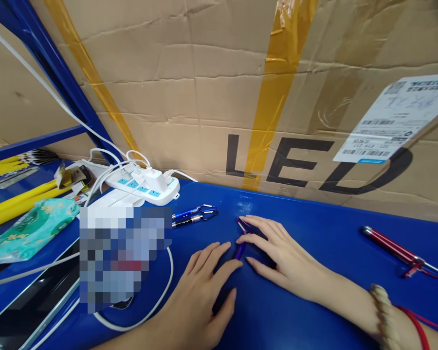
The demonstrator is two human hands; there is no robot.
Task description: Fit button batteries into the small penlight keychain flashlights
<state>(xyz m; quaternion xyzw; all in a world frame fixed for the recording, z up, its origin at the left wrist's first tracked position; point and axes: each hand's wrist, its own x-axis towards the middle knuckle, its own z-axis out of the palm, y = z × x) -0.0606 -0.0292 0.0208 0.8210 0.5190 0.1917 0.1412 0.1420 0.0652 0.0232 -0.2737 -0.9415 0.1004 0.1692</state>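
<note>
A purple pen light with a carabiner clip (240, 251) lies on the blue tabletop between my hands. My right hand (282, 253) reaches in from the right with its fingers apart. Its index fingertip rests at the clip end, and the thumb is off the light. Fingers stretched, my left hand (204, 287) lies to the left, with its index fingertip at the light's lower end. Farther left are a blue pen light (186, 214) and a black pen light (187, 221), side by side, each with a carabiner.
A large cardboard box (190, 97) stands behind the table. At left are a white power strip (160, 194) with cables, a phone-like dark screen (32, 296), a green packet (36, 228) and yellow tubes (18, 204). A red metal tool (390, 245) lies at right.
</note>
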